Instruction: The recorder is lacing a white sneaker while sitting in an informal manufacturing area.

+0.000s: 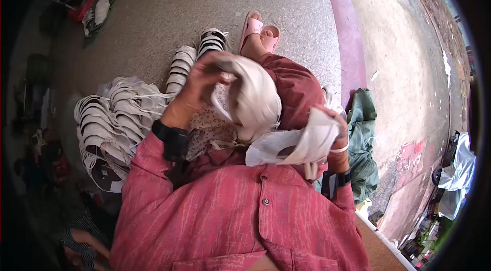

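My left hand (198, 84) is closed on the upper edge of a nested bundle of cream-white curved fabric pieces (255, 94), which look like shoe uppers; motion blurs it. The bundle hangs over my lap, beside a flower-patterned cloth (204, 128). On the right, my right hand (338, 120) grips a loose white fabric piece (312, 140) with a dark opening and a dangling strap. This piece lies just right of the bundle, close against my shirt front. Part of the right hand's fingers is hidden behind the fabric.
Nested stacks of similar white pieces with cords (117, 117) lie at my left. Further rows (181, 69) and a black-and-white one (212, 41) stand ahead on the speckled floor (179, 5). A green cloth or bag (362, 133) sits right of my leg. Pink sandals (251, 30) are on my feet.
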Motion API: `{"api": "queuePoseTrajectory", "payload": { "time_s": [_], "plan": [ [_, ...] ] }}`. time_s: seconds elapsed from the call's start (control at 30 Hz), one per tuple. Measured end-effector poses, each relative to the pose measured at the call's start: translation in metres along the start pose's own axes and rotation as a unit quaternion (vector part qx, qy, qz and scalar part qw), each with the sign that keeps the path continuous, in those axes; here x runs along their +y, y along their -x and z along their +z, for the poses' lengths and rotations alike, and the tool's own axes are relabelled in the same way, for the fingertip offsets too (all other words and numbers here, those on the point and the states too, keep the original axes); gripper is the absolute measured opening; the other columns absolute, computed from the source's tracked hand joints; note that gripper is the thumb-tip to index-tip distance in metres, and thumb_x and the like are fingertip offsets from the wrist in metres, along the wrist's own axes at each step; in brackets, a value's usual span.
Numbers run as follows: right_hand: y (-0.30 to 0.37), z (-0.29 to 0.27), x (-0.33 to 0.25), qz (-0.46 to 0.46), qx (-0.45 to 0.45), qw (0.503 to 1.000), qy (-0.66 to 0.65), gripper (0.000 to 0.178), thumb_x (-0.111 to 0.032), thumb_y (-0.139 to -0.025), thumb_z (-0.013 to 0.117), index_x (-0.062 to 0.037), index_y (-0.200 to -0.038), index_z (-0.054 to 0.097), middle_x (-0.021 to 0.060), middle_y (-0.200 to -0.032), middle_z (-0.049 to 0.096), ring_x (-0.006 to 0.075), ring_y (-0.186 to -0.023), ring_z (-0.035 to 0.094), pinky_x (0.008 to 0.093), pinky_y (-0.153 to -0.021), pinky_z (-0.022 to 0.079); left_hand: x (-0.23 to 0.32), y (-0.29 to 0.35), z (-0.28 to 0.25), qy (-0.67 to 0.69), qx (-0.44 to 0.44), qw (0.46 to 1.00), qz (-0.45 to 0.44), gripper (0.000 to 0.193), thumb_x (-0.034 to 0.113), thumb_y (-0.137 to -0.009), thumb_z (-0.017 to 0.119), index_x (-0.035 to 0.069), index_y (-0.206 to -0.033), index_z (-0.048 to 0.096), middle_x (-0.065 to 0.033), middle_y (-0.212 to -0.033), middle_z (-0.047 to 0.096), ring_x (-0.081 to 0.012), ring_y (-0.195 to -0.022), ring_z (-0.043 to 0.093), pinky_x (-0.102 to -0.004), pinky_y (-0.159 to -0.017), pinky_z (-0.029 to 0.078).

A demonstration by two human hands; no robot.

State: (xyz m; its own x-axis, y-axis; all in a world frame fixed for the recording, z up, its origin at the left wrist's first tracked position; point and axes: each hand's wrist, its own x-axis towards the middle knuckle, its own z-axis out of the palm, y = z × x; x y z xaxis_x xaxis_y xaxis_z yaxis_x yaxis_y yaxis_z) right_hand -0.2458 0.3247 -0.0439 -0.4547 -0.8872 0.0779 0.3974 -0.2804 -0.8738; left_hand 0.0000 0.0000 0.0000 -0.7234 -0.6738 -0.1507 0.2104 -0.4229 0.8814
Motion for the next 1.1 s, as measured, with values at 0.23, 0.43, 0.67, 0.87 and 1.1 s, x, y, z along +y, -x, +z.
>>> {"api": "queuePoseTrajectory", "payload": {
  "time_s": [0.23, 0.43, 0.67, 0.87, 1.1],
  "plan": [
    [0.02, -0.038, 0.016, 0.019, 0.165, 0.968, -0.19, 0.064, -0.049, -0.097, 0.049, -0.0118, -0.148, 0.037, 0.0094, -0.139, 0.053, 0.0275, -0.121, 0.055, 0.0411, -0.101, 0.046, 0.035, 0.006, -0.068, 0.462, -0.092, 0.882, 0.032, 0.04, 0.024, -0.096, 0.054, 0.006, -0.132, 0.052, -0.0149, -0.129, 0.059, -0.0329, -0.121, 0.055, -0.0504, -0.104, 0.043],
    [-0.022, -0.01, -0.012, 0.011, 0.022, 0.938, 0.345, 0.036, -0.011, -0.091, 0.053, -0.0011, -0.126, 0.059, 0.0122, -0.13, 0.059, 0.0227, -0.091, 0.064, 0.0306, -0.085, 0.051, 0.033, 0.01, -0.066, 0.302, -0.097, 0.946, -0.071, 0.047, 0.029, -0.098, 0.048, 0.004, -0.138, 0.047, -0.0166, -0.135, 0.056, -0.0326, -0.124, 0.054, -0.0484, -0.105, 0.045],
    [-0.142, 0.06, 0.053, 0.069, -0.064, 0.922, 0.376, 0.032, -0.007, -0.091, 0.056, 0.0029, -0.121, 0.06, 0.0052, -0.102, 0.068, 0.0132, -0.09, 0.062, 0.0263, -0.079, 0.049, 0.03, -0.012, 0.039, 0.135, -0.144, 0.964, -0.18, 0.04, 0.025, -0.094, 0.062, 0.003, -0.127, 0.058, -0.009, -0.12, 0.066, -0.0208, -0.107, 0.065, -0.0358, -0.097, 0.05],
    [-0.127, 0.066, 0.051, 0.053, -0.191, 0.959, 0.202, 0.036, -0.012, -0.098, 0.054, -0.0002, -0.132, 0.053, 0.0039, -0.119, 0.063, 0.014, -0.104, 0.058, 0.0262, -0.092, 0.047, 0.012, -0.021, 0.064, -0.068, -0.121, 0.97, -0.2, 0.039, 0.028, -0.096, 0.062, 0.005, -0.127, 0.058, -0.0055, -0.119, 0.065, -0.0162, -0.109, 0.062, -0.0304, -0.098, 0.048],
    [-0.103, 0.035, 0.009, 0.142, 0.044, 0.989, 0.017, 0.041, -0.023, -0.099, 0.055, 0.0071, -0.128, 0.055, 0.0104, -0.121, 0.063, 0.014, -0.11, 0.058, 0.0272, -0.096, 0.046, -0.013, -0.019, 0.06, -0.269, -0.119, 0.947, -0.131, 0.037, 0.031, -0.095, 0.063, 0.004, -0.12, 0.064, 0.0005, -0.111, 0.064, -0.0088, -0.098, 0.058, -0.0232, -0.088, 0.045]
  ]
}}
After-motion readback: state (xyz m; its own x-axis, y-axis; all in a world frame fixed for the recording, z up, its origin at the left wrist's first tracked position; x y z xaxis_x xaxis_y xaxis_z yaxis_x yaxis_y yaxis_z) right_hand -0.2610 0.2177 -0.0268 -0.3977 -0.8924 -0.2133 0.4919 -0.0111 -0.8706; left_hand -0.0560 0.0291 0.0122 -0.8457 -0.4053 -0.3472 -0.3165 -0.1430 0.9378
